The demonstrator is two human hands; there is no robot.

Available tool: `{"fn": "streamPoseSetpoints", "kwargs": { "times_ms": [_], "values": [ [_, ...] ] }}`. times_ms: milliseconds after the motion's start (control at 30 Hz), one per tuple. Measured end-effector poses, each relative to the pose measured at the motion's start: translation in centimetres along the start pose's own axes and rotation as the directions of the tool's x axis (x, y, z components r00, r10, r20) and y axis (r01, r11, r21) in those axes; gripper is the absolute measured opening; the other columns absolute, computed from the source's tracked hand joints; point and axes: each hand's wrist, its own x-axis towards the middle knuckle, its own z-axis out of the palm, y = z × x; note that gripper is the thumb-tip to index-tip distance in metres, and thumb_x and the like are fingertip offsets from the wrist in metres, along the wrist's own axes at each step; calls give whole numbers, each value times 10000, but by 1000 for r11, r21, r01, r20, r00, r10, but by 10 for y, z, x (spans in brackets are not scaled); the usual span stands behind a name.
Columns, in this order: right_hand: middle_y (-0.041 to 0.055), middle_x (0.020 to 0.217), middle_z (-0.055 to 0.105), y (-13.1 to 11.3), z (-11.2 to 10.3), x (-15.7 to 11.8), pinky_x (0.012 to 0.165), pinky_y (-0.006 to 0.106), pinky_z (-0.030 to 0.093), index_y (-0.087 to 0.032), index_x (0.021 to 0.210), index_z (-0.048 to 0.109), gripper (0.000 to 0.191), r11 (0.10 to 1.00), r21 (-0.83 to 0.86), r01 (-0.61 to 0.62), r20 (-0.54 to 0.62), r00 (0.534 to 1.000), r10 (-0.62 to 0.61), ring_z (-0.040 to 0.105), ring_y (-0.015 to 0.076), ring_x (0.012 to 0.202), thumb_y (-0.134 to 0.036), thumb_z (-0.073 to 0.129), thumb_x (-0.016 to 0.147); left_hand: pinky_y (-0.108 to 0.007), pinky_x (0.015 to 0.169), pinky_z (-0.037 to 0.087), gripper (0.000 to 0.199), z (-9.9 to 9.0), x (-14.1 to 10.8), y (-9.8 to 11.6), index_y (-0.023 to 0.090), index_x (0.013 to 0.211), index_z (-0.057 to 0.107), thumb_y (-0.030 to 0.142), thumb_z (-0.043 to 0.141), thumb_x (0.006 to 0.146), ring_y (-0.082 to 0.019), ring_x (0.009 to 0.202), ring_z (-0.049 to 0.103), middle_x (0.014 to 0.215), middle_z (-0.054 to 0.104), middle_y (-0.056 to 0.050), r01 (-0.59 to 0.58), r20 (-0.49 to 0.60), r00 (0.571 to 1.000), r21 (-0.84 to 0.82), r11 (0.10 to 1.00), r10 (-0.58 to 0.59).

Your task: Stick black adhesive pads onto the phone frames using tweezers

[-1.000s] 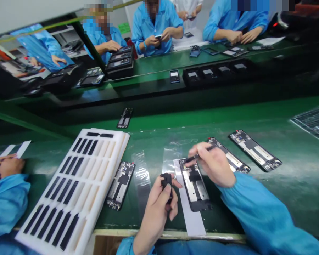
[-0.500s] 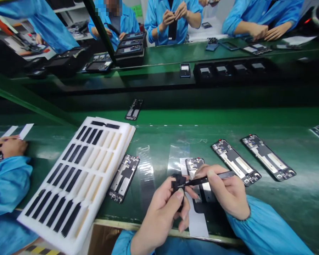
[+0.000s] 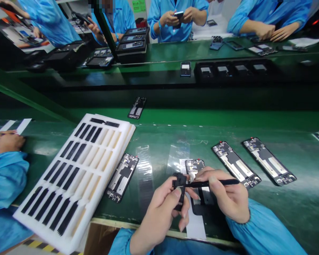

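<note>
My left hand [image 3: 166, 209] pinches a small black part [image 3: 179, 189] between thumb and fingers, held above the bench's front edge. Black tweezers [image 3: 215, 182] are gripped in my right hand [image 3: 225, 193], their tip at the upper part of the black piece. Beneath my hands lies an open phone body [image 3: 194, 164], largely covered by my right hand, with a white paper strip [image 3: 196, 221] beside and under it. Two more phone bodies lie to the right, the nearer one [image 3: 236, 163] close to my right hand. Another phone body [image 3: 123, 177] rests left of my hands.
A white foam tray [image 3: 93, 170] with black strips stands at the left. Clear film strips [image 3: 145, 164] lie on the green bench [image 3: 289, 209]. A neighbour's hands [image 3: 10, 141] are at far left. Across the bench, people in blue sit behind black trays [image 3: 234, 72].
The tweezers have turned slightly, lying flatter against the black part. Across the bench, a person's hands have changed pose around a phone. The view has shifted slightly.
</note>
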Motion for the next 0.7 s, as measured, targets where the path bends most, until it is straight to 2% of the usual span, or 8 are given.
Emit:
{"fn": "streamPoseSetpoints", "kwargs": {
  "times_ms": [167, 233, 300, 367, 467, 567, 633, 700],
  "values": [
    [57, 875, 763, 0, -5, 1, 769, 357, 590, -281, 1032, 726, 234, 999, -49, 8, 19, 1000, -7, 720, 234, 856, -274, 492, 1024, -230, 485, 365, 327, -8, 2, -2, 183, 1249, 566, 386, 473, 1010, -83, 508, 465, 766, 574, -4, -11, -64, 998, 107, 994, 18],
    [58, 876, 763, 2, -3, 3, 785, 344, 587, -268, 973, 741, 236, 992, -120, -39, -90, 996, 28, 726, 235, 867, -301, 512, 1017, -245, 546, 431, 378, -20, -3, -3, 199, 1324, 525, 406, 454, 1015, -94, 547, 502, 853, 619, -25, -34, -171, 981, 295, 955, 88],
    [64, 886, 763, 6, 5, 6, 769, 327, 587, -251, 919, 749, 253, 972, -192, -135, -200, 975, 96, 733, 236, 858, -332, 527, 1010, -272, 676, 501, 380, -39, -14, -6, 214, 1344, 518, 393, 451, 1016, -124, 660, 584, 993, 656, -59, -32, -308, 922, 542, 839, 234],
    [70, 895, 767, 13, 23, 9, 746, 319, 591, -238, 903, 747, 273, 954, -206, -218, -190, 965, 179, 739, 237, 831, -362, 527, 1006, -316, 895, 502, 354, -61, -28, -12, 227, 1340, 544, 328, 462, 1011, -198, 982, 645, 1172, 656, -96, 39, -381, 828, 771, 636, 411],
    [54, 869, 768, 26, 61, 10, 745, 315, 587, -237, 936, 723, 262, 960, -149, -236, -18, 971, 236, 746, 231, 797, -365, 507, 1011, -337, 902, 519, 399, -93, -52, -25, 213, 1324, 598, 156, 381, 995, -230, 1051, 649, 1167, 666, -114, 147, -201, 819, 979, 143, 538],
    [39, 852, 761, 37, 96, 6, 751, 310, 572, -240, 958, 695, 228, 965, -140, -222, 91, 968, 235, 748, 225, 802, -331, 495, 1016, -347, 927, 523, 646, -111, -67, -37, 223, 1415, 542, -56, 337, 870, -231, 1123, 628, 1418, 578, -112, 251, -56, 841, 922, -296, 538],
    [40, 844, 757, 42, 111, 3, 752, 312, 569, -239, 957, 686, 223, 964, -153, -219, 116, 965, 237, 751, 226, 802, -324, 489, 1018, -343, 911, 537, 752, -114, -70, -40, 230, 1460, 495, -108, 352, 803, -220, 1095, 634, 1555, 455, -84, 281, -15, 864, 845, -456, 504],
    [42, 847, 756, 46, 120, 2, 748, 316, 571, -238, 962, 679, 221, 960, -165, -225, 128, 960, 247, 755, 229, 800, -325, 484, 1019, -327, 857, 557, 785, -114, -69, -42, 215, 1477, 473, -116, 381, 771, -205, 1007, 646, 1589, 403, -65, 298, -9, 877, 794, -530, 480]
  ]
}}
